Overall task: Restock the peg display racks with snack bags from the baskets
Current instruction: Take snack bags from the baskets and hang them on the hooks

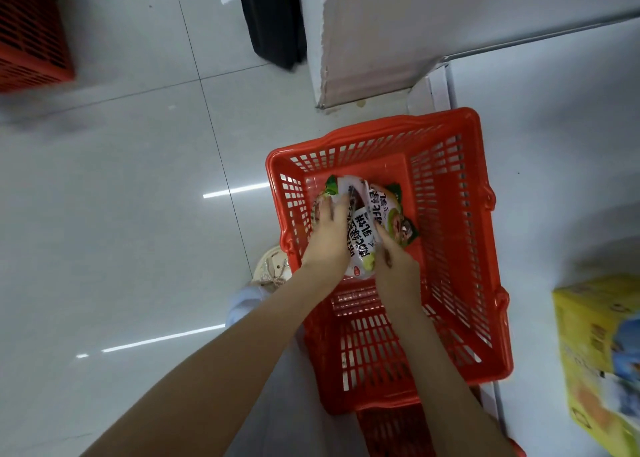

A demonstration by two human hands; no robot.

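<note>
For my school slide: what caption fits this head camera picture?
Left hand and right hand hold white-and-green printed snack bags inside a red slotted plastic basket.

Red basket (374, 134), white-green bags (384, 207) (lettering (360, 230) seemingly black)

Left hand (329, 230) and right hand (394, 261) grip snack bags (363, 228) between them, inside the red basket (450, 214).

Glossy tiled floor (138, 179), shiny perforated red plastic basket (450, 249), slick crinkled film snack bags (367, 221), yellow printed carton (595, 352).
</note>
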